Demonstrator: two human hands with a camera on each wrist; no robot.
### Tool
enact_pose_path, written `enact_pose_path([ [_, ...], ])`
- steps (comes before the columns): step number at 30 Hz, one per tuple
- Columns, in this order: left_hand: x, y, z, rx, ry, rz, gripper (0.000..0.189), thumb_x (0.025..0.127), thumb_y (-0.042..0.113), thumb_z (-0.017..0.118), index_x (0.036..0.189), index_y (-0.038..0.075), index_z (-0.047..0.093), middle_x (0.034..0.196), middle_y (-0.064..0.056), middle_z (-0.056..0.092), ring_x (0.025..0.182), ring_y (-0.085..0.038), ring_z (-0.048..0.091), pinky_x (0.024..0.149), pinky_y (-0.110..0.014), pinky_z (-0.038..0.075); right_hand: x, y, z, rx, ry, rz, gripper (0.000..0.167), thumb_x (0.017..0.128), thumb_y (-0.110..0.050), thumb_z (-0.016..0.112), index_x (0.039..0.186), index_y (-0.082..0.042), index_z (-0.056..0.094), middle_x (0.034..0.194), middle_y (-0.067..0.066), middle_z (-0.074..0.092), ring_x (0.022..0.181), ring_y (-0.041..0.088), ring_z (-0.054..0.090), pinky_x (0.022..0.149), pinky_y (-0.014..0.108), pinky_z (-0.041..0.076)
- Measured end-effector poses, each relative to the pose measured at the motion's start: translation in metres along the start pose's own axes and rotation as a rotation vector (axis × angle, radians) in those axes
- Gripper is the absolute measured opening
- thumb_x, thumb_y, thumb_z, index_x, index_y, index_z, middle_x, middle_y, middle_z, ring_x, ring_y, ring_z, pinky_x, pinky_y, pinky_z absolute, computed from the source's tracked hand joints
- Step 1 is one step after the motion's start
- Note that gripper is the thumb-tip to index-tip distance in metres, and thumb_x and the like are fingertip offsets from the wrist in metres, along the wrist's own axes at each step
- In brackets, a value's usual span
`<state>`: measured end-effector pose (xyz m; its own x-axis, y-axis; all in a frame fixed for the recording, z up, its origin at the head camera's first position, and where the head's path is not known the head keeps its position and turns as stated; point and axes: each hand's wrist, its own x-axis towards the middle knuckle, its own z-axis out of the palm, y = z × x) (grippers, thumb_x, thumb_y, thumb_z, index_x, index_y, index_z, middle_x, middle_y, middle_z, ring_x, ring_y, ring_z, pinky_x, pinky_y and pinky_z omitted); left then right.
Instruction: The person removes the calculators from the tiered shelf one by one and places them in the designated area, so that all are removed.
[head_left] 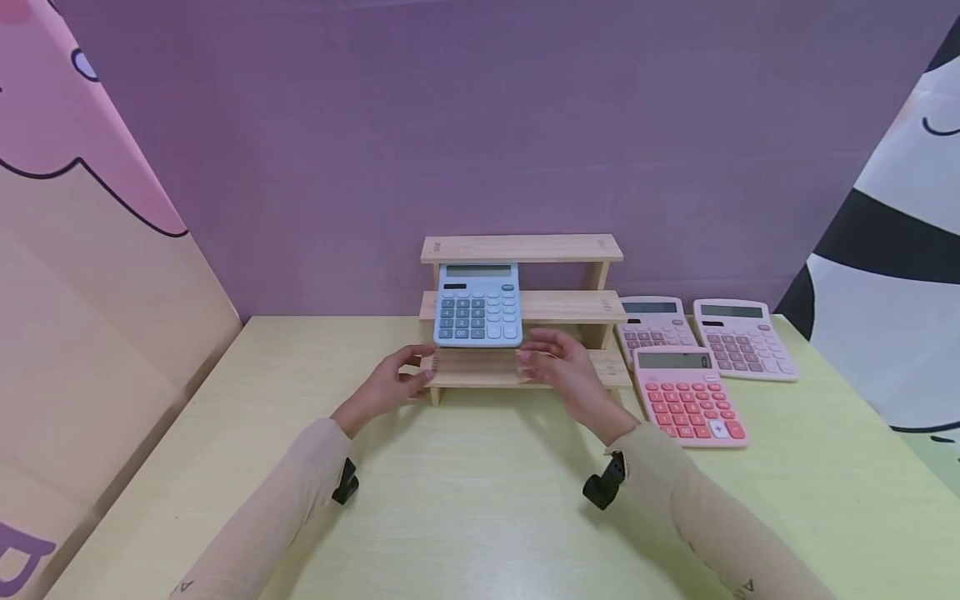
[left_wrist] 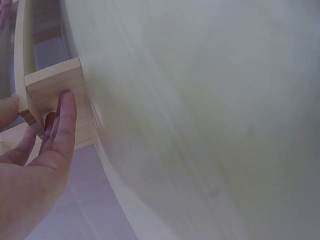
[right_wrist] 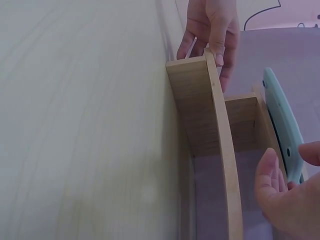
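A light blue calculator (head_left: 478, 312) leans on the middle tier of a three-tier wooden display rack (head_left: 570, 307). At the left end of the bottom tier, my left hand (head_left: 392, 379) grips the board. In the left wrist view, that hand's thumb (left_wrist: 7, 111) lies on the board and its fingers (left_wrist: 65, 120) reach beneath, by the rack's leg. My right hand (head_left: 566, 371) is at the calculator's lower right corner, fingers loosely bent. The right wrist view shows it beside the calculator's edge (right_wrist: 284, 120); whether a fingertip touches it I cannot tell.
Right of the rack lie two pale pink calculators (head_left: 656, 321) (head_left: 742, 342), and a brighter pink one with red keys (head_left: 690, 400) in front of them. All rest on the light wooden table (head_left: 465, 500). A purple backdrop (head_left: 450, 125) stands behind.
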<state>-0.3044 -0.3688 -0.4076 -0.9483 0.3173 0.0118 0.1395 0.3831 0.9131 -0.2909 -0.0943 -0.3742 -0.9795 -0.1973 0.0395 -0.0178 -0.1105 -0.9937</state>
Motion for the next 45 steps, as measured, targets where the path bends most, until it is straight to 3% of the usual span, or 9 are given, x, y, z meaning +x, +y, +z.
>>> enact_pose_path([
  [5,0.000,0.001,0.000,-0.001,-0.002,0.001,0.046,0.092,0.014,0.054,0.135,0.008,0.038,0.130,-0.017,0.040,0.103,-0.031,0.057,0.083,-0.036,0.056,0.003,-0.001,0.006,0.054,0.018,-0.018,0.048,0.087,0.004,0.053,0.131,0.004,0.034,0.104,0.004,0.052,0.087,0.009,0.062,0.086,0.030,0.054],
  [11,0.000,0.000,0.000,-0.004,-0.004,0.002,0.046,0.092,0.014,0.054,0.135,0.008,0.038,0.130,-0.017,0.040,0.103,-0.031,0.057,0.083,-0.037,0.055,0.005,-0.003,0.013,0.121,0.038,-0.033,0.047,0.087,0.005,0.053,0.131,0.003,0.035,0.107,0.005,0.051,0.092,0.014,0.059,0.087,0.029,0.053],
  [19,0.000,0.001,0.000,-0.010,-0.001,0.002,0.046,0.092,0.013,0.054,0.135,0.008,0.038,0.129,-0.018,0.040,0.103,-0.031,0.058,0.083,-0.037,0.055,0.009,-0.003,0.019,0.201,0.064,-0.032,0.043,0.088,0.006,0.052,0.128,0.002,0.037,0.104,0.004,0.053,0.087,0.009,0.058,0.084,0.027,0.054],
  [25,0.000,0.000,0.000,-0.004,-0.004,-0.004,0.046,0.092,0.015,0.054,0.135,0.008,0.038,0.131,-0.017,0.040,0.105,-0.031,0.057,0.083,-0.036,0.055,0.010,-0.003,0.021,0.229,0.086,-0.012,0.041,0.087,0.007,0.051,0.126,0.000,0.039,0.104,0.005,0.053,0.086,0.010,0.059,0.088,0.032,0.053],
  [34,0.002,-0.003,0.000,-0.008,0.001,-0.013,0.046,0.092,0.015,0.054,0.135,0.009,0.039,0.131,-0.017,0.040,0.105,-0.031,0.056,0.083,-0.036,0.055,0.010,-0.004,0.023,0.257,0.064,-0.012,0.044,0.088,0.008,0.049,0.130,0.001,0.035,0.107,0.005,0.052,0.090,0.011,0.058,0.103,0.044,0.042],
  [45,0.000,-0.002,0.001,-0.001,0.006,-0.020,0.047,0.092,0.015,0.054,0.136,0.009,0.038,0.131,-0.018,0.039,0.106,-0.032,0.056,0.084,-0.037,0.055,0.010,-0.004,0.025,0.279,0.071,-0.014,0.046,0.088,0.009,0.048,0.132,0.002,0.036,0.106,0.005,0.053,0.087,0.011,0.059,0.101,0.043,0.044],
])
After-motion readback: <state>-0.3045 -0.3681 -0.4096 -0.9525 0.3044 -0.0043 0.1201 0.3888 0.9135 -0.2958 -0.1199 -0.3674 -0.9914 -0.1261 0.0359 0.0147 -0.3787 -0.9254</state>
